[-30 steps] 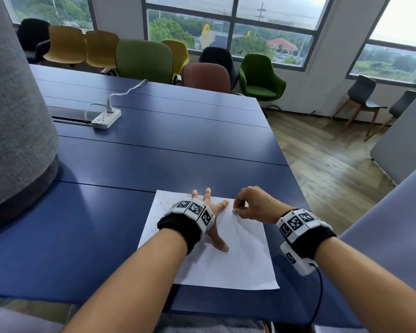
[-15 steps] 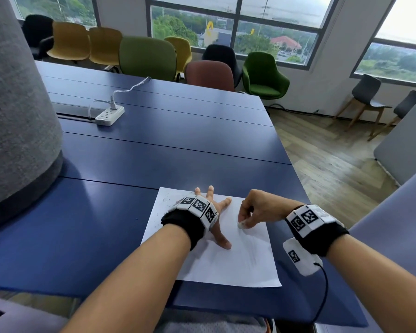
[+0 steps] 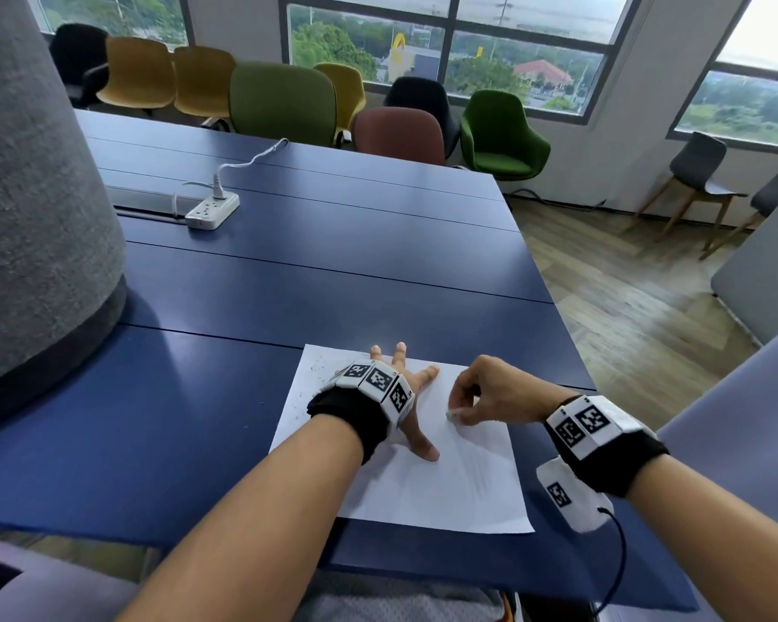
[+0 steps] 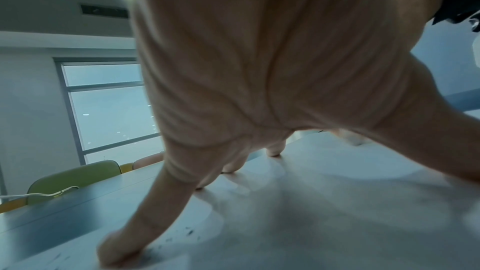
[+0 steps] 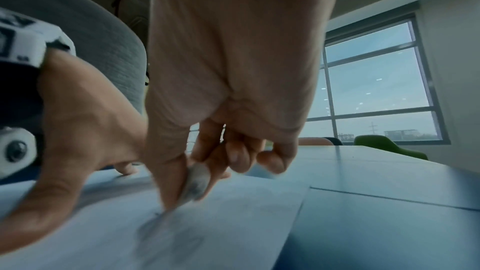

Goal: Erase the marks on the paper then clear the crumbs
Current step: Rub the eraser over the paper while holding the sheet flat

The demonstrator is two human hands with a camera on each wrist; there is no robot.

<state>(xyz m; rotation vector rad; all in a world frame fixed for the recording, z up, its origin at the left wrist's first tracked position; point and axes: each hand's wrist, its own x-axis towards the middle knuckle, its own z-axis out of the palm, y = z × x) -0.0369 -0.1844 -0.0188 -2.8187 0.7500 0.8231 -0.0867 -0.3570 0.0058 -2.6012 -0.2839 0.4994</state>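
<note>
A white sheet of paper (image 3: 423,491) lies near the front edge of the blue table (image 3: 288,285). My left hand (image 3: 407,397) lies flat on the sheet with its fingers spread, pressing it down. My right hand (image 3: 481,397) pinches a small white eraser (image 3: 453,415) between thumb and fingers, its tip on the paper right of the left hand. The right wrist view shows the eraser (image 5: 193,184), smudged grey, over faint pencil marks (image 5: 166,233). Dark eraser crumbs (image 3: 315,370) dot the sheet's far left corner, and crumbs (image 4: 187,233) show beside the left hand's little finger.
A white power strip (image 3: 212,211) with its cable lies farther back on the table. A large grey felt-covered column (image 3: 32,195) stands at the left. Coloured chairs (image 3: 284,101) line the far side. The table's right edge drops to wooden floor (image 3: 625,316).
My right hand has slid the eraser back toward me and slightly right over the paper, in a rubbing stroke. The left hand has stayed spread on the sheet.
</note>
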